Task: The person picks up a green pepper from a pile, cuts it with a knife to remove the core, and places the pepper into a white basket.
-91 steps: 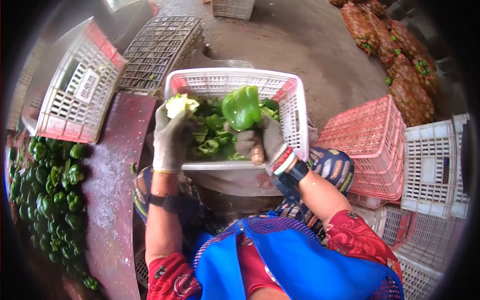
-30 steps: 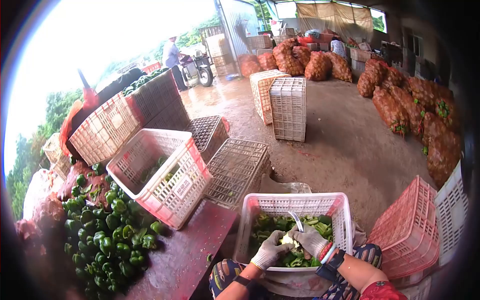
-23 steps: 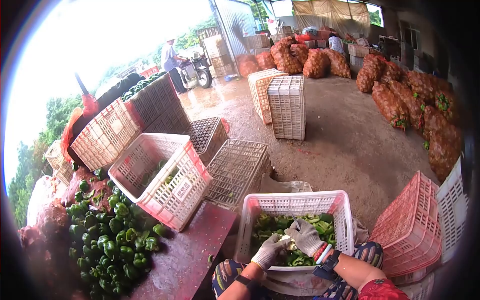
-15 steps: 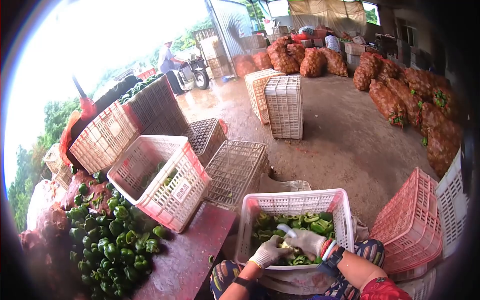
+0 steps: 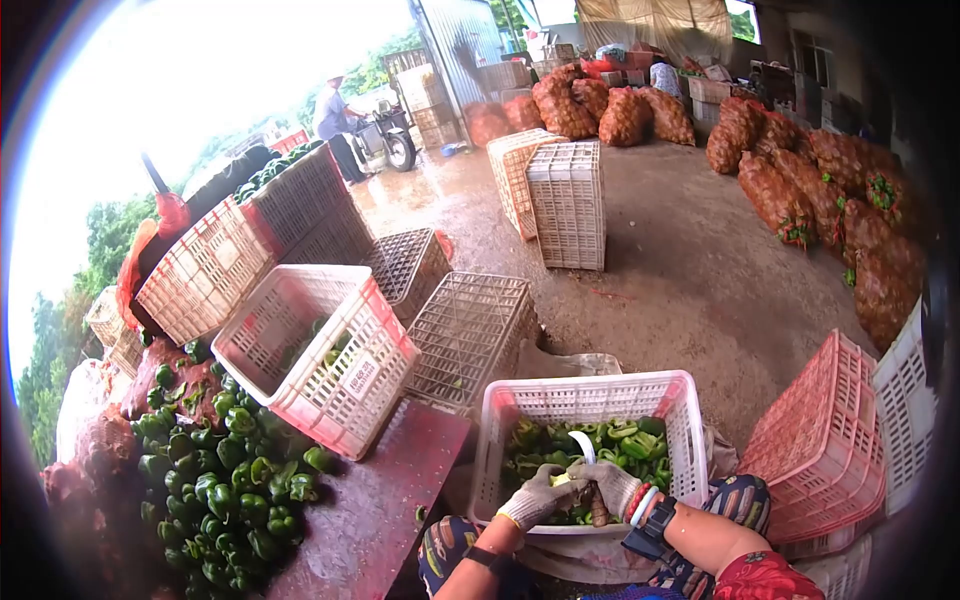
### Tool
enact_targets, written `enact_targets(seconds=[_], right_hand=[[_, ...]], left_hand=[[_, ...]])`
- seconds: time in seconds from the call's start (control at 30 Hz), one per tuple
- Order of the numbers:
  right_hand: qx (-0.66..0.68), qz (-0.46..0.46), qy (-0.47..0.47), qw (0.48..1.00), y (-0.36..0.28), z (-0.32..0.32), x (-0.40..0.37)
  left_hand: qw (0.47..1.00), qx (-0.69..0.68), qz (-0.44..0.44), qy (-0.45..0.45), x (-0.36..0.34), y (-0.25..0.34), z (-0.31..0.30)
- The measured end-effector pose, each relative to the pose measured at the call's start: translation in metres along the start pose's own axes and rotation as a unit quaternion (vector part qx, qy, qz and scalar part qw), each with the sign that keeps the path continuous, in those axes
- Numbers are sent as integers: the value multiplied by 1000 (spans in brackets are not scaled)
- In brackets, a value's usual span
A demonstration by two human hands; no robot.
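Note:
Both my hands wear pale knit gloves and meet above a white plastic crate (image 5: 690,430) that holds cut green peppers (image 5: 640,445). My right hand (image 5: 608,484) is closed on a knife (image 5: 582,446); its curved, pale blade points up and a brownish handle end shows below the fist. The fingers of my left hand (image 5: 540,497) are pinched on a small pale-green pepper piece (image 5: 560,480), right beside the knife hand. Most of that piece is hidden by the fingers. Whole green peppers (image 5: 230,480) lie heaped to the left.
A pink-white crate (image 5: 340,370) with some pepper pieces stands on a reddish board (image 5: 370,500). Upturned crates (image 5: 470,335) sit ahead, stacked crates (image 5: 815,430) at right. Filled orange net bags (image 5: 780,200) line the back right. A person (image 5: 335,125) stands by a three-wheeler (image 5: 390,140).
The knife blade has swung from lying leftward to pointing upward as my right hand turned and moved slightly left. My left hand shifted a little. The person by the vehicle now stands more upright.

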State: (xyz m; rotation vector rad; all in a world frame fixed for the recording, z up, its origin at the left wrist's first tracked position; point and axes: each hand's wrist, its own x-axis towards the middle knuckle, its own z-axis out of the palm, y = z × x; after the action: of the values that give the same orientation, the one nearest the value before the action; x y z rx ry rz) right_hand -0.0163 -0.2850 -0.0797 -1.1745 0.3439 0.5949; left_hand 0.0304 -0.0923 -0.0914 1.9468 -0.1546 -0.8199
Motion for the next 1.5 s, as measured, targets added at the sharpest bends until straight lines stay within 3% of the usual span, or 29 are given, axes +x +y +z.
enact_targets(seconds=[0.07,0.17,0.27,0.33,0.43,0.5,0.63,0.67,0.73,0.83,0.87,0.97,1.07,1.1,1.13,1.2,1.27,1.37,1.4,1.47,1.5], right_hand=[[-26,-2,10,1000,-1,1,-2],[-89,-15,13,996,-8,5,-13],[-226,-39,0,973,-24,13,-17],[-309,-100,-35,945,-13,5,-4],[-253,-52,-55,964,-5,-8,7],[-212,-49,-48,975,-31,0,-13],[-106,-19,8,994,-26,4,-13],[-69,-25,27,997,-16,5,-11],[43,-35,30,998,0,8,-7],[-35,13,47,998,-7,8,-16],[-116,-26,70,990,-24,16,-26],[-256,-109,20,960,-20,-3,-2],[-213,-118,-84,966,0,-26,23],[-191,-121,-111,968,6,-30,28],[-214,-66,-96,970,-14,-20,8],[-196,-77,-92,973,-24,-8,-6],[-188,-102,-82,974,-25,-2,-7],[-258,-52,-21,964,-39,10,-23],[-289,-170,-14,942,-14,-1,-1],[-314,-238,43,918,-11,1,1],[-325,-271,71,903,-10,3,0]], left_hand=[[996,-51,-52,-54,-4,4,5],[995,-38,-31,-92,-12,9,0],[980,149,-84,-106,-25,39,-6],[979,168,67,-91,-11,12,2],[979,131,158,-4,20,-50,19],[995,99,2,7,-20,24,2],[999,-36,9,-2,7,-8,1],[999,-14,-14,28,-11,20,-1],[1000,-7,2,16,-9,17,-1],[999,36,20,8,8,-12,4],[998,57,26,7,10,-14,3],[990,114,-35,-77,5,-1,-6],[976,204,13,-80,-18,22,-3],[967,230,63,-90,-12,9,-3],[955,256,114,-99,-1,-15,-3],[969,160,138,-127,1,-21,-5],[979,-91,79,-165,-17,-3,-7],[952,-197,45,-228,-22,5,-8],[945,-240,36,-220,-20,-1,-4],[923,-327,19,-202,-11,-19,8],[940,-280,-12,-192,-5,-24,6]])
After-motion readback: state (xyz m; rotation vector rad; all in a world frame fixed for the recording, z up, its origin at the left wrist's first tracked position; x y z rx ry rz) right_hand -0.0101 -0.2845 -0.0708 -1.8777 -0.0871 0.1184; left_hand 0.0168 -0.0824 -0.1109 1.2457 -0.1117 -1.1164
